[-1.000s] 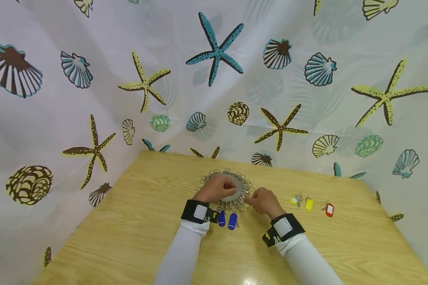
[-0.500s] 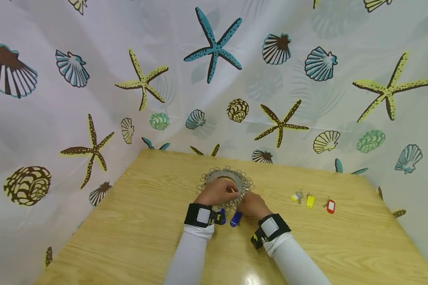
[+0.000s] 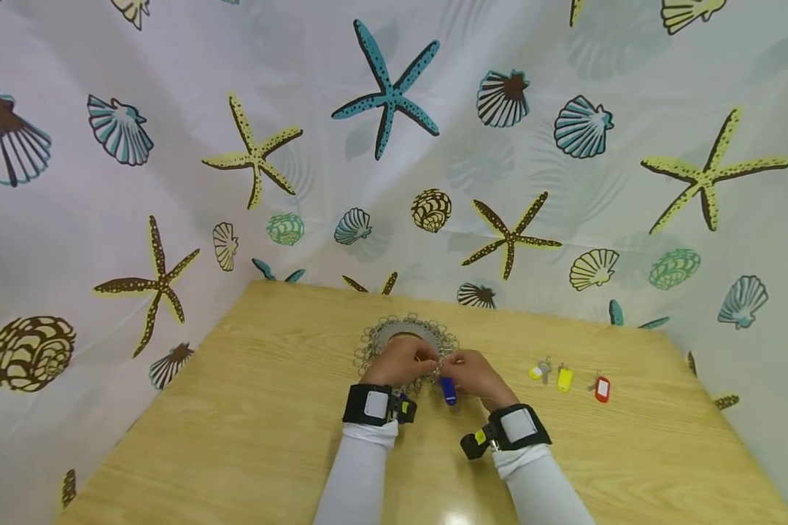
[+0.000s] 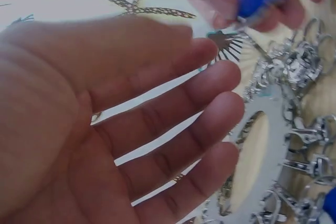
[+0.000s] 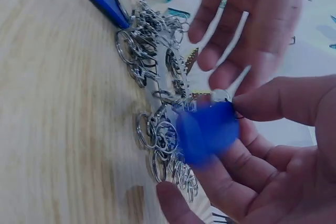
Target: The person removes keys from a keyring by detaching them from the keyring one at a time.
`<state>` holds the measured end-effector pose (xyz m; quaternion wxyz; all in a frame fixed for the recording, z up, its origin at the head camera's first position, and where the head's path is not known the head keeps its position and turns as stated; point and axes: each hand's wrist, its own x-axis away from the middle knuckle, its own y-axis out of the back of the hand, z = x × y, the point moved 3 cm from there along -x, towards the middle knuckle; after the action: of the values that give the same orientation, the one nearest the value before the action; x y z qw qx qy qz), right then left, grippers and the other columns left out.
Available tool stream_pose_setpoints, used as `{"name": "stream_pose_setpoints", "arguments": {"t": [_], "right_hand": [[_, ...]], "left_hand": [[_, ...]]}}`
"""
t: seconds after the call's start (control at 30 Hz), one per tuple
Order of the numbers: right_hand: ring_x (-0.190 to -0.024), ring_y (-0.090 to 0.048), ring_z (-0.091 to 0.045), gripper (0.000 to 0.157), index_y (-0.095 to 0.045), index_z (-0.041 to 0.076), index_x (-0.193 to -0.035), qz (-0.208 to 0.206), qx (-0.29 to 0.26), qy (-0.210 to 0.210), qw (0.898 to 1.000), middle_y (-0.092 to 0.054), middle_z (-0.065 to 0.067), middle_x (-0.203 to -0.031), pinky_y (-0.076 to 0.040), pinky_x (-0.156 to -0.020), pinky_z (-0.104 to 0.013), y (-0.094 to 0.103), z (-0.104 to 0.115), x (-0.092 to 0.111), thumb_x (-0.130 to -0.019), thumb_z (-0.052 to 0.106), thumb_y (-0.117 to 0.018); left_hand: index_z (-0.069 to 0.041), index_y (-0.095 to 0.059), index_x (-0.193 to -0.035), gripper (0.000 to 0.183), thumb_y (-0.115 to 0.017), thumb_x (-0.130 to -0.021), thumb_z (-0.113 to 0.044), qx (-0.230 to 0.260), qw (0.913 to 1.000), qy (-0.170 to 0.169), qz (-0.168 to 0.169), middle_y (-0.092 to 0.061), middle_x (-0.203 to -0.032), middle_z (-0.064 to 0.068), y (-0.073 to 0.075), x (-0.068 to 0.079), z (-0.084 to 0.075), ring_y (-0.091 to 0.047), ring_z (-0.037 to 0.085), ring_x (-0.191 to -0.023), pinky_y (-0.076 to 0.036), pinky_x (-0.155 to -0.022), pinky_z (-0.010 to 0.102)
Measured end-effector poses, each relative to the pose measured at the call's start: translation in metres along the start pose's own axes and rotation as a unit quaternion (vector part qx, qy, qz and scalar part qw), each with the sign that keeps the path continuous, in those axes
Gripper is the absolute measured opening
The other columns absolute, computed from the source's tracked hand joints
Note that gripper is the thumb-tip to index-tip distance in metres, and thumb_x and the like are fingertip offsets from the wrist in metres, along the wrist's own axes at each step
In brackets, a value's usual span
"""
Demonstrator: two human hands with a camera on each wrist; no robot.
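The head view is facing forward and down from well back, taking in tabletop (image 3: 269, 437) and curtain (image 3: 394, 175); the left wrist view is looking closely past the left hand (image 4: 142, 121); the right wrist view is closely facing the right hand (image 5: 289, 182), tilting the tabletop leftward; both wrist views are sharing the metal ring (image 4: 275, 124) and blue tag (image 5: 207, 132).

Key tag (image 5: 207, 132) blue; ring holder (image 4: 274, 140) grey, clips (image 4: 316, 167) silver. Yellow tag (image 3: 565, 379); red tag (image 3: 603, 389), white label. Wrist straps (image 3: 356, 405) black, sleeves (image 3: 351, 467) white. Table (image 3: 269, 437) yellowish woodgrain. Curtain (image 3: 190, 168) white, teal/brown/yellow starfish-and-shell print.
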<state>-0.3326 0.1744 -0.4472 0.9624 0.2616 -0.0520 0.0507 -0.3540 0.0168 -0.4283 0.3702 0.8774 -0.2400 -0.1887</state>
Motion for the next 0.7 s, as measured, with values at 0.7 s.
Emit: {"name": "stream_pose_setpoints", "arguments": {"t": [0.7], "right_hand": [[-0.080,-0.061,-0.027,0.017,-0.062,-0.003,-0.103,0.071,-0.043,0.082,0.993,-0.067,-0.016,-0.089,-0.047,-0.066,-0.032,0.001,-0.002,-0.012,-0.096,0.013,-0.061]], "left_hand": [[-0.013,-0.073,-0.097,0.011,-0.072,-0.088,-0.019,0.039,0.9987,0.032,0.000,-0.068,-0.084,-0.002,-0.015,-0.011,0.027,-0.061,0.009,-0.073,-0.050,-0.066,0.026]]}}
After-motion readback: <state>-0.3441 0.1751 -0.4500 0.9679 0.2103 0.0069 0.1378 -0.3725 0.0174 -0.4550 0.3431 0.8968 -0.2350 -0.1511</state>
